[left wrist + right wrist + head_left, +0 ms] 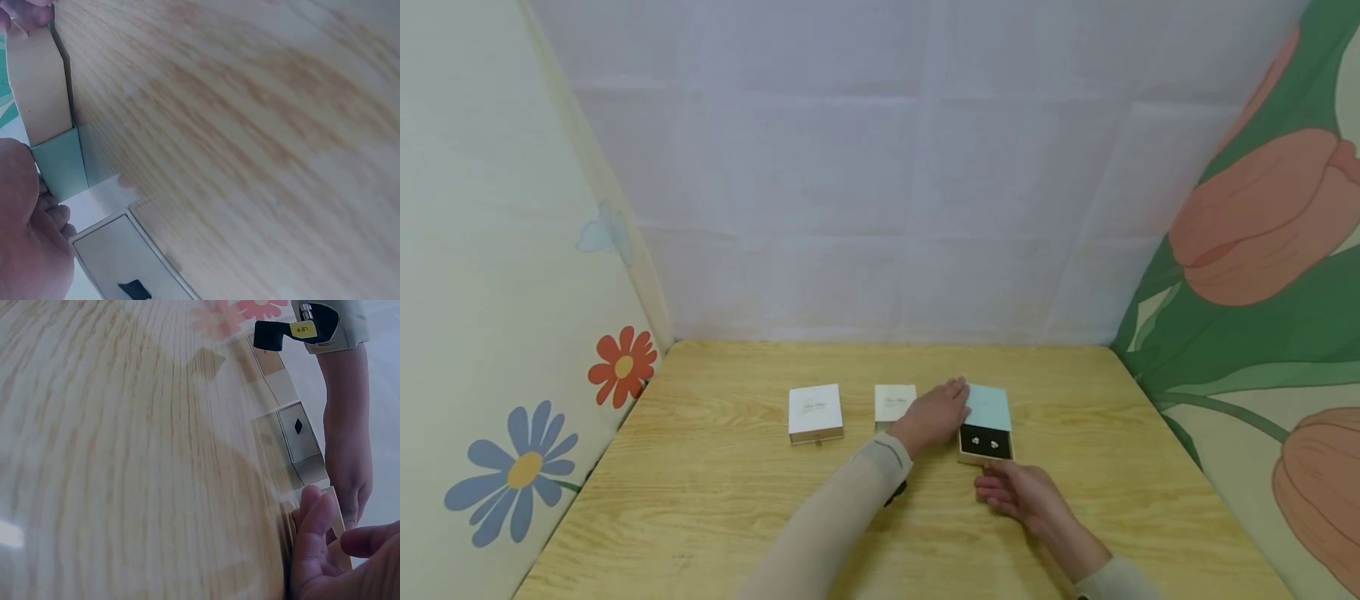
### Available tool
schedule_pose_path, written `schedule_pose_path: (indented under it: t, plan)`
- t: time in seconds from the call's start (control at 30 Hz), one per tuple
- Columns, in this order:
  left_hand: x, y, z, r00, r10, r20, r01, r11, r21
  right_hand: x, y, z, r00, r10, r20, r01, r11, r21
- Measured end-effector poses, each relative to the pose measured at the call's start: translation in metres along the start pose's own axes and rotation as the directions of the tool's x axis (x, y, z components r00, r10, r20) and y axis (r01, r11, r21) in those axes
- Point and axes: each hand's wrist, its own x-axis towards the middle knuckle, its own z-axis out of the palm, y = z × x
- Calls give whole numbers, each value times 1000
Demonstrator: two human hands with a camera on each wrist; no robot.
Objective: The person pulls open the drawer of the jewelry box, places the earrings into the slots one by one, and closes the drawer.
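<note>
A light blue jewelry box (pixel 988 406) sits at the right on the table, its drawer (pixel 973 459) pulled out toward the front. Two small stud earrings (pixel 985 442) show on the drawer's black lining. My left hand (pixel 934 414) holds the blue sleeve (pixel 62 164) by its left side, toward the back. At the front, my right hand (pixel 1024 497) pinches the drawer's front edge; in the right wrist view the thumb and fingers (pixel 312 515) are on either side of it.
A cream box (pixel 893 402) stands left of the blue one, partly behind my left wrist. Farther left is a white box (pixel 815 410), shut. The wooden table (pixel 700 500) meets a white cloth (pixel 850 283) behind and flowered cloths at both sides.
</note>
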Motion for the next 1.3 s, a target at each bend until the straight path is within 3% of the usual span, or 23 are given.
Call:
schedule_pose_path:
  t: [0.37, 1.3]
  plan:
    - [1, -1, -2, 1000, -3, -9, 3, 1000, -14, 3, 2, 5, 1000, -30, 0, 30, 999, -39]
    - [2, -1, 3, 1000, 5, -15, -5, 1000, -2, 9, 4, 8, 999, -39, -23, 40, 999, 11]
